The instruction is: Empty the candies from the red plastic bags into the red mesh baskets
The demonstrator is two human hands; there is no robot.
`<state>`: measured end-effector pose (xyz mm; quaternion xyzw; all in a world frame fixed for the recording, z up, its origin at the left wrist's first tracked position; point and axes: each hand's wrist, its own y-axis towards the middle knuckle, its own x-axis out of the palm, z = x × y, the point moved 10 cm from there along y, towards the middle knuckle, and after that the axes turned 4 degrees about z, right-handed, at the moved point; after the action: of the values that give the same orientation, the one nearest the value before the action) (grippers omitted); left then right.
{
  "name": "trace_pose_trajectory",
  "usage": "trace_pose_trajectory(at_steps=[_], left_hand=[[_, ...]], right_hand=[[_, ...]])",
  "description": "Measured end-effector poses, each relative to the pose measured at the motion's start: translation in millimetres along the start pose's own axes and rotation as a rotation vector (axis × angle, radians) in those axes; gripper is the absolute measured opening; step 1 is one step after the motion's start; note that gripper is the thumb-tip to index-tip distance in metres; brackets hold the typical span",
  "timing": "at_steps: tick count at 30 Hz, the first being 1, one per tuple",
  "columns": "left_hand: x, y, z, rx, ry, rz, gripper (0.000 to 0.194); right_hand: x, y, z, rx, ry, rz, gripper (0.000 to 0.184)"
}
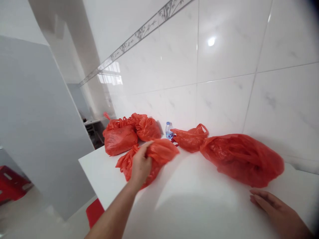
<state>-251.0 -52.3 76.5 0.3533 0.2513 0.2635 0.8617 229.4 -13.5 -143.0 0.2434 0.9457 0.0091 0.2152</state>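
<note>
My left hand (141, 166) is closed around the gathered top of a red plastic bag (161, 152) at the left part of the white table (189, 202). Part of that bag is hidden behind the hand. At the lower right, my right hand (272, 207) hovers over the table with fingers loosely bent and nothing in them. Just beyond it lies a large red plastic bag (246, 159), apart from the fingertips. A smaller red bag with a loop handle (190, 139) touches its left side. What the bags contain cannot be made out.
Full red bags (121, 141) crowd the table's far left corner. A small clear bottle with a blue cap (168, 130) stands near the tiled wall (221, 109). Red stools (94, 212) show beside the table, and a grey partition (45, 116) rises at left.
</note>
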Motion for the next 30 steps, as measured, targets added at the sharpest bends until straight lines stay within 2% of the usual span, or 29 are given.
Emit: trace_pose_trajectory(at_steps=[2, 4, 6, 7, 9, 11, 14, 16, 18, 21, 23, 24, 27, 30], left_hand=[[-34.8, 23, -13, 0.072, 0.161, 0.166, 0.061], [-52.6, 33, -38, 0.111, 0.345, 0.242, 0.056], [-48.7, 35, -79, 0.086, 0.533, 0.159, 0.05], [-36.7, 32, -103, 0.066, 0.607, 0.025, 0.044], [-24.2, 22, -140, 0.041, 0.597, -0.108, 0.035], [-20.2, 15, -163, 0.021, 0.581, -0.16, 0.034], [-19.3, 14, -175, 0.009, 0.558, -0.202, 0.033], [-19.0, 18, -169, 0.017, 0.541, -0.204, 0.035], [-20.6, 23, -150, 0.065, 0.577, -0.139, 0.041], [-22.2, 25, -99, 0.207, 0.669, 0.066, 0.051], [-7.9, 21, -63, 0.322, 0.637, 0.098, 0.053], [5.1, 18, -47, 0.381, 0.587, 0.062, 0.053], [55.7, 5, -9, 0.504, 0.398, -0.156, 0.049], [108.5, -13, 14, 0.472, 0.22, -0.404, 0.042]], right_hand=[[6, -6, -6, 0.04, 0.015, -0.068, 0.035], [8, -11, -15, 0.041, 0.036, -0.087, 0.038], [8, -15, -23, 0.024, 0.048, -0.077, 0.037], [8, -16, -27, 0.014, 0.05, -0.068, 0.036], [8, -19, -34, -0.014, 0.047, -0.058, 0.034], [8, -23, -42, -0.051, 0.043, -0.054, 0.031], [6, -29, -55, -0.099, 0.053, -0.031, 0.026], [4, -31, -59, -0.11, 0.061, -0.008, 0.023], [5, -33, -60, -0.107, 0.067, -0.002, 0.02], [8, -33, -59, -0.115, 0.082, -0.014, 0.016], [9, -32, -57, -0.118, 0.095, -0.015, 0.015], [10, -32, -56, -0.12, 0.101, -0.016, 0.015], [11, -32, -55, -0.131, 0.121, -0.023, 0.015], [12, -32, -55, -0.136, 0.145, -0.032, 0.014]])
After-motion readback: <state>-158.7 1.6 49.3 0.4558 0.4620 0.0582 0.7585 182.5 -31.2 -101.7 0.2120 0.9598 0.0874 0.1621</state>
